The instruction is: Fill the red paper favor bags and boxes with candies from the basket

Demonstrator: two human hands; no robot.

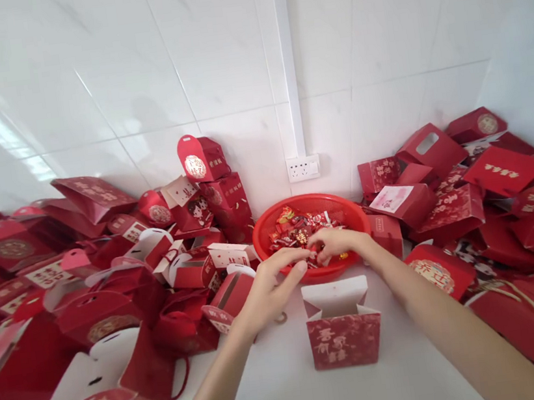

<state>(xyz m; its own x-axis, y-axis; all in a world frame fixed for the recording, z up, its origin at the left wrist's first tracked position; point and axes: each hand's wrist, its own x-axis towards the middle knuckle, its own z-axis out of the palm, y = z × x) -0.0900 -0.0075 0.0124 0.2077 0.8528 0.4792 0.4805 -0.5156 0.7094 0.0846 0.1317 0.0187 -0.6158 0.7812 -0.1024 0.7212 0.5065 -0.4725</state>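
A red plastic basket [358,217] holds a heap of wrapped candies [294,222]. My right hand [335,242] reaches into its front right side, fingers curled down together among the candies; whatever they grip is hidden. Over the front left rim is my left hand [275,281], with its fingers stretched toward my right hand and the thumb apart. I see nothing held in it. In front of the basket, between my forearms, a red paper gift box [347,341] with pale lettering stands upright on the white table [292,393]. Its top is open and the white inner flap is raised at the back.
Many red gift boxes [107,299] are heaped on the left, several gaping open. A stack of closed boxes [224,196] rises beside the basket. More boxes [455,211] pile up on the right. Behind is a tiled wall [223,55] with a socket [303,168].
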